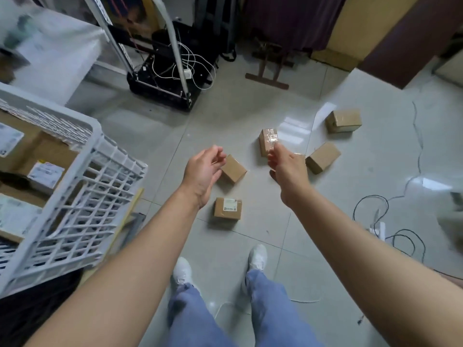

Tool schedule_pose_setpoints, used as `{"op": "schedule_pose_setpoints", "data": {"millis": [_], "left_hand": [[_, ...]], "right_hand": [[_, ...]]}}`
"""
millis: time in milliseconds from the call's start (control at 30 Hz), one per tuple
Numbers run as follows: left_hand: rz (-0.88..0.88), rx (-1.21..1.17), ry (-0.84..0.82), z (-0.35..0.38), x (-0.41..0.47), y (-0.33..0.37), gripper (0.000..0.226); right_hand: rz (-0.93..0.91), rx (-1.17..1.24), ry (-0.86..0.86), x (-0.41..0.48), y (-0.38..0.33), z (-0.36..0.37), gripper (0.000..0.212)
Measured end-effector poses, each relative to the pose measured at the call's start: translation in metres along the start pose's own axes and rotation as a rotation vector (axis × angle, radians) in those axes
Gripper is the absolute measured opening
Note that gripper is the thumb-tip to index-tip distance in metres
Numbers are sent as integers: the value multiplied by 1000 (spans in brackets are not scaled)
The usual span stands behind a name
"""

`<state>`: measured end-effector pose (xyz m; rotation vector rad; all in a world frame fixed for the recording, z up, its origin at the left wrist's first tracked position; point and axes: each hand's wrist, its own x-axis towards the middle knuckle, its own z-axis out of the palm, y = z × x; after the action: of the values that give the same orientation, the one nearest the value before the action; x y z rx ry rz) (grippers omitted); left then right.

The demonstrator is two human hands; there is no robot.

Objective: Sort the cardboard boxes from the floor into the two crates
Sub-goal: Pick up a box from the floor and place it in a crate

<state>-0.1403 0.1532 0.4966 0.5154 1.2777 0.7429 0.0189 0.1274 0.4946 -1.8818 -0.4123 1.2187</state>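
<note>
Two bare forearms reach forward from the lower edge, above blue trousers (271,311) and white shoes (258,257). The left hand (203,172) is released: fingers loosely curled, palm turned inward, nothing in it. The right hand (288,171) shows its back, fingers bent downward. Its fingertips overlap a tall cardboard box (268,142) wrapped in shiny clear tape, and whether they grasp it cannot be told.

Just beyond the left fingertips lies a plain matte box (233,169), set cornerwise on the floor. Beneath the left wrist sits a squat box (227,209) bearing a white printed label. Outward from the right hand lies another plain box (323,157), angled. Farther out in that direction is a taped box (343,120).

All five rest on glossy grey floor tiles (225,113) that mirror the light. Outward from the left forearm stands a white plastic crate (100,196) with lattice walls, holding labelled cardboard boxes. Black cables (400,237) coil on the tiles beyond the right forearm.
</note>
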Motion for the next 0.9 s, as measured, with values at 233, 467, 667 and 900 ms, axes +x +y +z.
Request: {"op": "schedule_pose_setpoints", "data": {"millis": [233,467,667,900], "left_hand": [[-34,-18,20,89,36,-22,20],[-32,63,-39,151,72,-1,18],[-59,171,-179,224,128,14,18],[-163,206,-245,325,201,-31,20]], "right_hand": [[39,-33,56,64,-11,-90,34],[123,25,179,119,-27,-132,29],[144,74,330,179,-43,-174,36],[141,18,407,291,-47,-243,18]]}}
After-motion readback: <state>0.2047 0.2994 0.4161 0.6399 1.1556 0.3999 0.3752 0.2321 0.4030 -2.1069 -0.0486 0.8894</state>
